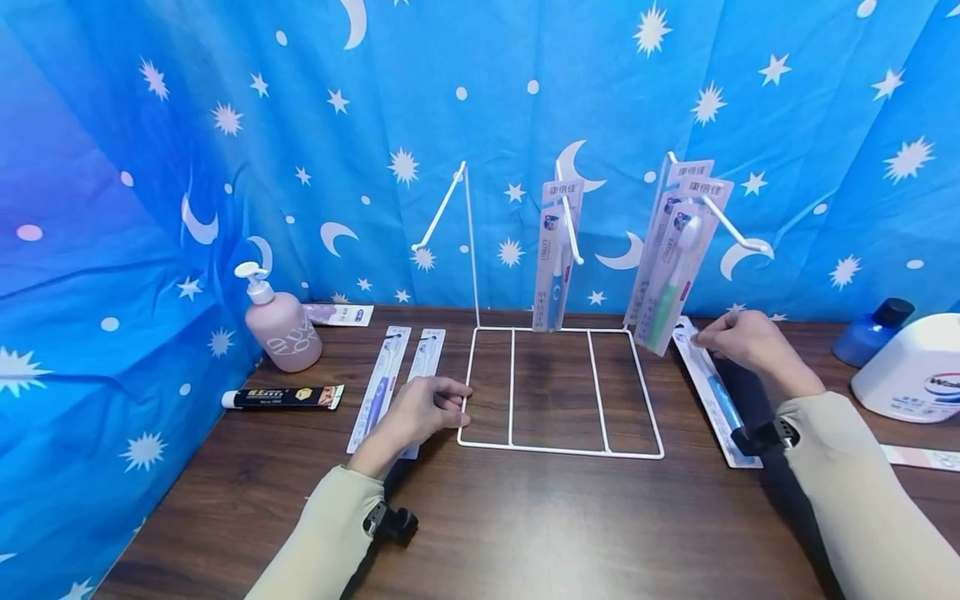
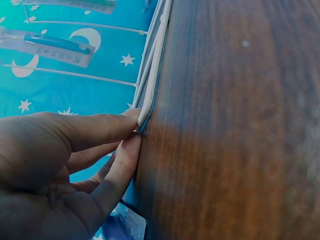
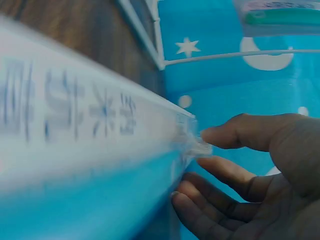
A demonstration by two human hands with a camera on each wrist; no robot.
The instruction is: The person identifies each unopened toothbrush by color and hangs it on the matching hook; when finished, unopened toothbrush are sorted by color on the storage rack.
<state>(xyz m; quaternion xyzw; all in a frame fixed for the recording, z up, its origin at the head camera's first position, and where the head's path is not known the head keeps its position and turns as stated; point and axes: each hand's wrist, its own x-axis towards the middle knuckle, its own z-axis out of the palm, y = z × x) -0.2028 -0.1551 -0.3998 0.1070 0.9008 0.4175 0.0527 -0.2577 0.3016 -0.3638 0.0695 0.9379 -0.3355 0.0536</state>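
Observation:
A white wire rack point(image 1: 558, 452) stands on the table, with several hooks at its back. My left hand point(image 1: 420, 410) pinches the rack's left front corner between thumb and finger; the left wrist view shows the wire point(image 2: 151, 82) between the fingertips. At the rack's right lies a packaged toothbrush point(image 1: 708, 385) with a blue handle. Thumb and index finger of my right hand point(image 1: 753, 342) pinch the far end of this pack, its clear plastic point(image 3: 200, 147) showing between them. One packaged toothbrush point(image 1: 557, 258) hangs on the middle hook, and two, the front one green point(image 1: 675, 275), on the right hook.
Two packaged toothbrushes point(image 1: 380, 383) lie left of the rack. Farther left are a pink pump bottle point(image 1: 283, 333), a black tube point(image 1: 285, 397) and a flat pack point(image 1: 348, 315). Blue point(image 1: 870, 335) and white bottles point(image 1: 915, 375) stand at right. A blue starry curtain point(image 1: 420, 108) hangs behind.

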